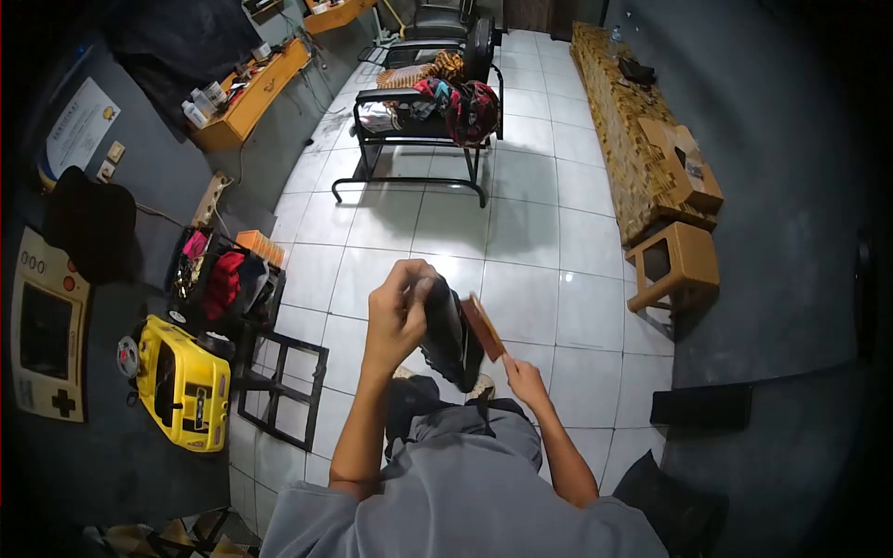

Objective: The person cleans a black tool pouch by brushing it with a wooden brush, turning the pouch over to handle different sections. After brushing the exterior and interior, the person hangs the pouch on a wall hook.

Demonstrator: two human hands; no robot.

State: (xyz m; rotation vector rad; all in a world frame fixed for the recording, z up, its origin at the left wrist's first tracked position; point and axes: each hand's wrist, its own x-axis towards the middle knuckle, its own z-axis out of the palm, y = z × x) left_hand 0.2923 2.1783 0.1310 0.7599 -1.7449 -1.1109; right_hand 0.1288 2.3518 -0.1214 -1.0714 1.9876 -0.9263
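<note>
In front of my body, my left hand is closed round the upper end of a black shoe, which is held tilted above the floor. My right hand grips the lower end of a reddish-brown brush with a wooden handle. The brush lies along the right side of the shoe; whether its bristles touch the shoe I cannot make out. My left fingers hide part of the shoe's end.
Ahead stands a black metal-framed chair with cloths on it. A patterned bench and a brown plastic stool line the right wall. At left are a yellow toy car, a black frame and wooden wall shelves.
</note>
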